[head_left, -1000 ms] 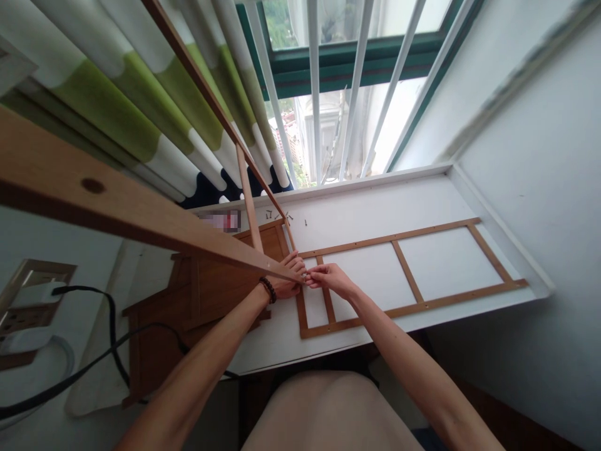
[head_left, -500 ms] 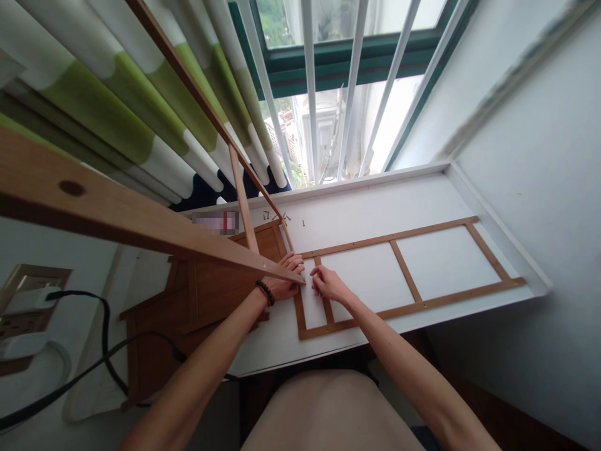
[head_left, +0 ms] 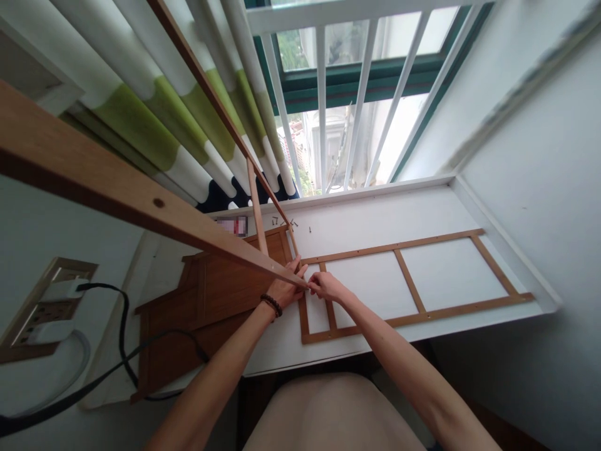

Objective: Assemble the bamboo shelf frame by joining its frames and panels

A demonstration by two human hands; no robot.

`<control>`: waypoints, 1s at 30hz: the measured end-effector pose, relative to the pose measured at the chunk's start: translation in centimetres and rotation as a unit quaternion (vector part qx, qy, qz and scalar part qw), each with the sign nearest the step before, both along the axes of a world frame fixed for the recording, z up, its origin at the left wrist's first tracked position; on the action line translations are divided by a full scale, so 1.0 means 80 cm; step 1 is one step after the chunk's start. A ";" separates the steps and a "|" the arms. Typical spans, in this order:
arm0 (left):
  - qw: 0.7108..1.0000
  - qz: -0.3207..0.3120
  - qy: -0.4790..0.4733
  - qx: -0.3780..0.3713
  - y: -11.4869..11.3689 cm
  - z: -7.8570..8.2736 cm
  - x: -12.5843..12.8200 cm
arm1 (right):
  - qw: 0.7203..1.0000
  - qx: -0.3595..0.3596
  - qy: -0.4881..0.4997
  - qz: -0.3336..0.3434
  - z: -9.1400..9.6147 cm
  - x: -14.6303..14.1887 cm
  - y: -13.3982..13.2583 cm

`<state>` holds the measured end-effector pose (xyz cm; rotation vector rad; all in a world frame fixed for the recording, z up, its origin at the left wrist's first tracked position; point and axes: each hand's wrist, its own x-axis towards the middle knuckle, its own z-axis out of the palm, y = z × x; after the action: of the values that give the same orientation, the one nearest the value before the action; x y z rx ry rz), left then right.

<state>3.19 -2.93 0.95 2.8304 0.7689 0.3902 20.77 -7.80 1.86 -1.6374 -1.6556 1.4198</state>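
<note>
A flat wooden ladder-like frame (head_left: 409, 282) lies on the white sill surface (head_left: 375, 216). A second wooden frame (head_left: 141, 207) stands tilted up from its left end, its rails running toward the camera. My left hand (head_left: 285, 289), with a bead bracelet at the wrist, grips the lower end of the raised rail where it meets the flat frame. My right hand (head_left: 323, 286) is pinched at that same joint, fingertips touching the left hand; what it pinches is too small to make out.
Several small dark screws (head_left: 286, 222) lie on the sill near the window. Brown wooden panels (head_left: 211, 294) lie left of the hands. A black cable (head_left: 117, 351) runs to a wall socket (head_left: 42, 307) at the left. Striped curtain (head_left: 154, 113) and window bars (head_left: 328, 94) stand behind.
The right hand drew back from the joint, then returned to pinch at it. The view tipped slightly and the raised frame's near rail shifted across the picture.
</note>
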 end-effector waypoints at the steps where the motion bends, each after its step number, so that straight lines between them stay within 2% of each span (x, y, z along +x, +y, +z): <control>1: 1.000 0.003 0.000 -0.001 0.000 0.000 0.000 | 1.000 0.000 -0.001 0.012 0.000 0.001 0.003; 6: 0.999 0.009 -0.004 -0.051 0.001 0.002 0.000 | 0.997 0.037 -0.012 0.061 -0.003 0.011 0.007; 9: 0.997 0.017 -0.003 -0.071 0.000 0.005 0.000 | 0.996 0.066 -0.029 0.056 -0.006 0.024 0.001; 13: 0.998 0.031 0.012 -0.061 -0.003 0.015 -0.001 | 0.994 0.096 -0.060 -0.003 -0.005 0.049 0.000; 16: 0.997 0.036 0.031 -0.052 -0.007 0.021 -0.003 | 0.988 0.115 -0.076 -0.070 0.001 0.066 0.019; 20: 0.993 0.104 0.042 -0.047 -0.018 0.017 -0.011 | 0.984 0.118 -0.085 -0.098 0.006 0.074 0.064; 24: 0.984 0.151 0.031 -0.089 -0.032 0.012 -0.022 | 0.984 0.101 -0.104 -0.104 -0.004 0.077 0.107; 27: 0.974 0.190 -0.012 -0.126 -0.035 0.016 -0.031 | 0.983 0.087 -0.127 -0.103 -0.015 0.083 0.123; 30: 0.949 0.279 -0.063 -0.131 -0.033 0.021 -0.040 | 0.981 0.079 -0.147 -0.099 -0.022 0.087 0.126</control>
<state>-0.03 -5.57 2.59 2.2802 1.4688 0.4961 27.72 2.30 0.10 -1.9273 -1.6545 0.9612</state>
